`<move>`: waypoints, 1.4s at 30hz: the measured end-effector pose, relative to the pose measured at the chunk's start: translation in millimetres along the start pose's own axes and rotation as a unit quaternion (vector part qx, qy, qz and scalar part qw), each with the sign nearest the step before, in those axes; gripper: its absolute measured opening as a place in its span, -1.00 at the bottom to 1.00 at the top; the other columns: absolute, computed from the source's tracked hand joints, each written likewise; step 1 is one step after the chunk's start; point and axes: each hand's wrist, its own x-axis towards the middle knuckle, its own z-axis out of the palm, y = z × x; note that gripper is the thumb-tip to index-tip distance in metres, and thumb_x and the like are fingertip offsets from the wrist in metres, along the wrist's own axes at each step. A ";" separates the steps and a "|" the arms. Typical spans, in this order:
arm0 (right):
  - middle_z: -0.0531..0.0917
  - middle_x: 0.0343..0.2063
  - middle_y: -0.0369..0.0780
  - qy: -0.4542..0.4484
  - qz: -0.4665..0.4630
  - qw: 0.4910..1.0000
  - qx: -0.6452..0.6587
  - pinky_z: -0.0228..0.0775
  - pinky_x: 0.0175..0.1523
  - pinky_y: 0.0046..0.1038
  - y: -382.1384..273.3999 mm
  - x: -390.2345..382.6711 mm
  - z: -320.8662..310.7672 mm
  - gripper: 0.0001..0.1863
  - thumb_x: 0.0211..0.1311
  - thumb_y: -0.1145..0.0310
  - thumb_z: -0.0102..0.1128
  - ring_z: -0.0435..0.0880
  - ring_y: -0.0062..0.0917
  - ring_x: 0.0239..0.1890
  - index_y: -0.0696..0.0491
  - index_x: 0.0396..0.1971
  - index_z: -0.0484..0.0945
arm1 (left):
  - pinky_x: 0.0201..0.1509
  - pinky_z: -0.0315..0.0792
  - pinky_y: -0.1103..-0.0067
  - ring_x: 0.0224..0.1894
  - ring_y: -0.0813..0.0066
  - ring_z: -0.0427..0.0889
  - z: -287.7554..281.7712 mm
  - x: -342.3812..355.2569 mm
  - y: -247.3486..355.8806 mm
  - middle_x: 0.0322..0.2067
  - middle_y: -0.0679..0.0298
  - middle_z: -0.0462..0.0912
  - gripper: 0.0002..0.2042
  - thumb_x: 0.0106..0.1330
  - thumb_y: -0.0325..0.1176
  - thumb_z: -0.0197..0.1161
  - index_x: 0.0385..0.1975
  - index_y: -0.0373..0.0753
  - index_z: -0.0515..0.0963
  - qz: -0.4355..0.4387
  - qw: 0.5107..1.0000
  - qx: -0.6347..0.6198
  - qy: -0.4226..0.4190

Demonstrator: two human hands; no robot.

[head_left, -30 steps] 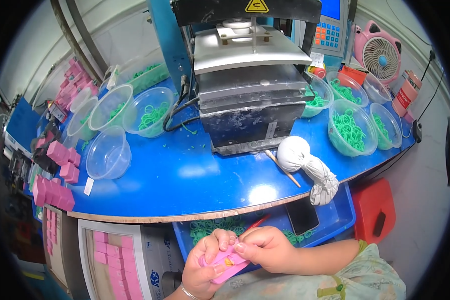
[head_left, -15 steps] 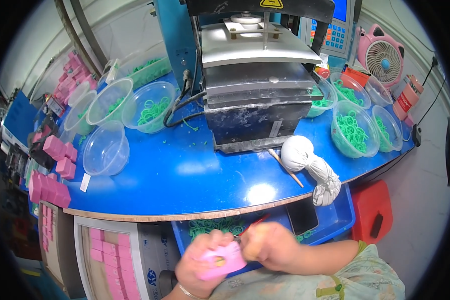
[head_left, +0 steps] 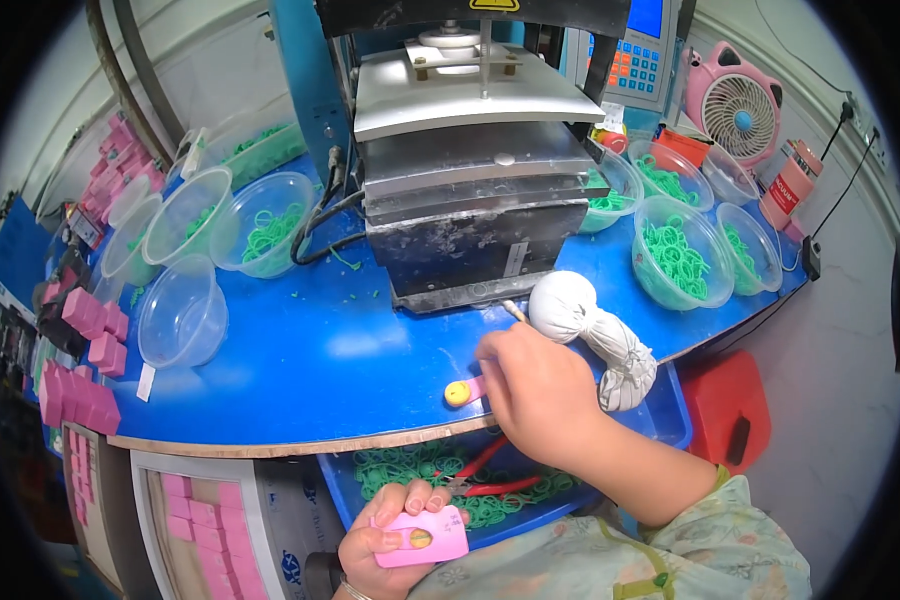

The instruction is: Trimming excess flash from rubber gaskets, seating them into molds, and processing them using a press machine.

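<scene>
My left hand [head_left: 385,535] is closed around a pink block [head_left: 440,535], with an oval opening that shows yellow inside; the thumb presses beside the opening. My right hand [head_left: 540,385] is over the blue table near its front edge, back of the hand up and fingers curled down. A yellow round piece with a pink strip [head_left: 458,393] is beside those fingers, and the strip runs in under them. Whether they grip it is hidden. The tip of a wooden stick [head_left: 514,311] shows beyond the hand. Red-handled pliers [head_left: 500,487] lie on green rings in the blue bin [head_left: 677,415].
A press machine [head_left: 475,250] stands at the back of the table. Beside my right hand lies a white cloth bundle [head_left: 565,305]. Clear bowls [head_left: 182,320], several with green rings, stand on both sides. Pink blocks [head_left: 210,515] fill a tray at lower left. A pink fan [head_left: 740,105] is at right.
My right hand has left the pliers in the bin and moved up over the table. The yellow piece now shows there. My left hand keeps the pink block; the view has shifted slightly.
</scene>
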 end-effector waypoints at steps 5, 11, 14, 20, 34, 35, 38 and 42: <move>0.54 -0.54 -0.21 -0.087 0.021 0.982 0.167 0.34 -0.45 -0.43 3.9 0.0 -9.9 -0.85 0.00 0.38 0.23 0.53 -0.37 -0.51 0.09 -0.41 0.55 | 0.11 0.20 0.12 -0.15 0.41 0.36 -2.3 3.2 -0.7 -0.41 0.35 0.38 -0.81 -0.26 -0.55 0.05 -0.67 -0.05 0.29 -0.017 1.000 0.009 0.012; 0.54 -0.49 -0.23 -0.139 0.013 0.977 0.159 0.35 -0.42 -0.44 3.3 3.3 -13.4 -0.84 -0.06 0.36 0.30 0.53 -0.39 -0.47 0.07 -0.44 0.58 | 0.12 0.21 0.13 -0.14 0.37 0.35 -1.6 8.5 0.1 -0.41 0.33 0.38 -0.81 -0.27 -0.55 0.06 -0.64 -0.08 0.30 -0.036 0.999 0.020 0.005; 0.50 -0.48 -0.23 -0.130 0.024 0.981 0.145 0.35 -0.40 -0.41 2.4 0.8 -11.5 -0.80 -0.06 0.31 0.29 0.52 -0.37 -0.45 0.05 -0.42 0.55 | 0.14 0.20 0.12 -0.08 0.33 0.35 0.6 7.1 0.1 -0.37 0.29 0.41 -0.80 -0.27 -0.53 0.07 -0.58 -0.11 0.33 -0.022 0.999 0.029 0.013; 0.48 -0.35 -0.21 -0.047 -0.160 0.963 0.213 0.36 -0.31 -0.41 -6.6 -30.4 -20.2 -0.54 -0.15 0.14 0.32 0.49 -0.37 -0.37 0.06 -0.22 0.48 | 0.23 0.13 0.14 0.20 0.13 0.21 -2.8 3.7 3.4 -0.04 0.03 0.43 -0.65 -0.20 -0.40 0.08 -0.29 -0.23 0.44 0.034 0.999 0.003 0.027; 0.42 -0.11 -0.18 -0.251 0.247 0.533 0.769 0.29 -0.01 -0.48 -29.2 -82.2 8.4 -0.79 0.27 0.45 -0.04 0.41 -0.63 -0.11 0.06 -0.18 0.16 | 0.12 0.23 0.43 0.20 0.13 0.19 19.5 -12.5 13.6 0.17 -0.05 0.15 -0.30 -0.19 -0.14 0.50 -0.01 -0.24 0.37 0.209 0.690 0.691 -0.053; 0.42 -0.17 -0.21 -0.231 0.264 0.538 0.766 0.30 -0.05 -0.52 -30.6 -83.6 9.1 -0.84 0.27 0.45 -0.03 0.40 -0.66 -0.16 0.04 -0.29 0.16 | 0.01 0.28 0.45 0.10 0.18 0.27 23.5 -15.8 12.2 0.11 -0.03 0.21 -0.35 -0.20 -0.14 0.50 -0.07 -0.25 0.40 0.227 0.613 0.756 -0.032; 0.35 0.02 -0.11 -0.317 0.253 0.463 0.788 0.19 0.13 -0.38 -23.5 -89.3 15.3 -0.68 0.13 0.37 0.19 0.32 -0.52 0.09 0.00 -0.30 0.18 | -0.26 0.33 0.51 -0.24 0.33 0.39 33.2 -17.2 6.9 -0.10 0.07 0.37 -0.42 -0.25 -0.18 0.52 -0.20 -0.26 0.44 0.266 0.466 0.844 -0.011; 0.35 0.06 -0.05 -0.307 0.302 0.592 0.681 0.18 0.17 -0.37 -36.1 -85.7 20.1 -0.58 -0.05 0.41 0.36 0.29 -0.46 0.15 0.03 -0.34 0.22 | -0.25 0.38 0.51 -0.33 0.28 0.46 24.3 -8.6 -2.7 -0.15 0.11 0.45 -0.32 -0.30 -0.23 0.54 -0.10 -0.31 0.39 0.232 0.446 0.862 -0.063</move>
